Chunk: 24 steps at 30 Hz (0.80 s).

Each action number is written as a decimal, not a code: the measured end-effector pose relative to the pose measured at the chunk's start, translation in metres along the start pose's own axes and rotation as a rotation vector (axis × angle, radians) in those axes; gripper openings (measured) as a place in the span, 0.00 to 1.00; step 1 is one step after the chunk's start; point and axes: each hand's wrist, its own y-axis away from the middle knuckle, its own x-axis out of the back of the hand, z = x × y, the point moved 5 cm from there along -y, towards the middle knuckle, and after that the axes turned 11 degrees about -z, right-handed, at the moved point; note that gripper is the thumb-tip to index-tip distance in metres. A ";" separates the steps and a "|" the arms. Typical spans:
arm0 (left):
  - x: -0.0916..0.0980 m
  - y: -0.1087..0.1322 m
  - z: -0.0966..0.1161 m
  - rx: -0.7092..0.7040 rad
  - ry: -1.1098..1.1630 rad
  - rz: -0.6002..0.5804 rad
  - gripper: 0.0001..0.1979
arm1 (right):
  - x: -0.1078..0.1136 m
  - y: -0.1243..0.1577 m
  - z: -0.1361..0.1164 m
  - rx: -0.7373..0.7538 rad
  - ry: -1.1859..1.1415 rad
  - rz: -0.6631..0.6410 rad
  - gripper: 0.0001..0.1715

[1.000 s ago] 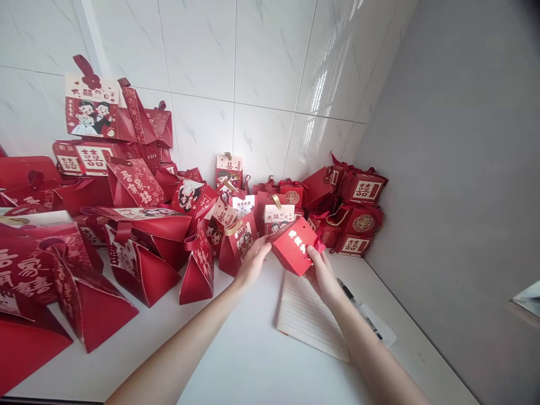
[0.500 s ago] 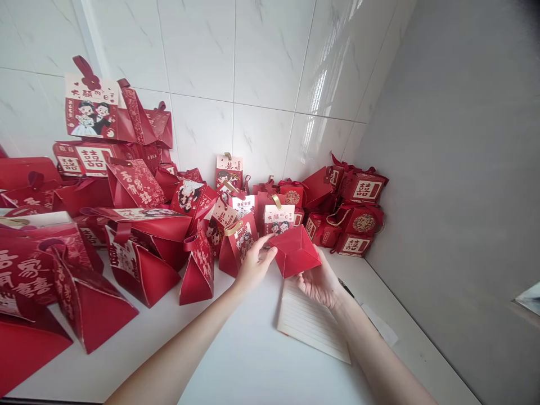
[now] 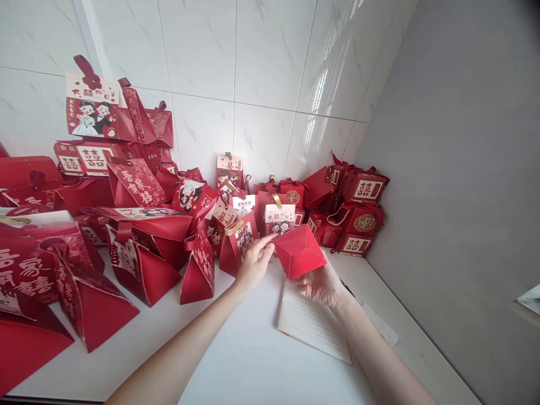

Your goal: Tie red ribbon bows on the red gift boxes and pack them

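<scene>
Red folded-card box [image 3: 300, 251], creased plain base facing me, held above a white lined paper pad [image 3: 312, 326]; right hand [image 3: 323, 286] cupped beneath it. Nine o'clock: left hand [image 3: 255, 263], loosely spread, contact unclear. Ten: cream-and-red cartoon-couple carton [image 3: 93, 106], lettered 大囍的日子.

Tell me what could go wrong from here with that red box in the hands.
The box might slip: the right hand supports it from below, its grip partly hidden, while the left hand is only at its left edge.

Moved farther back, it might knock the gold-ribboned box just behind it.

The stack at back left might topple if bumped, since boxes there sit piled on one another.
</scene>
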 end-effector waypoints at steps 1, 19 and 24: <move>0.001 0.000 0.000 -0.001 -0.001 0.009 0.23 | -0.001 0.000 0.000 -0.001 0.010 -0.010 0.26; 0.010 0.002 0.005 -0.031 0.017 0.158 0.18 | 0.002 -0.001 0.005 -0.039 -0.001 0.037 0.23; -0.002 0.009 0.014 -0.131 -0.184 0.148 0.22 | -0.005 -0.001 0.006 -0.008 0.014 0.037 0.24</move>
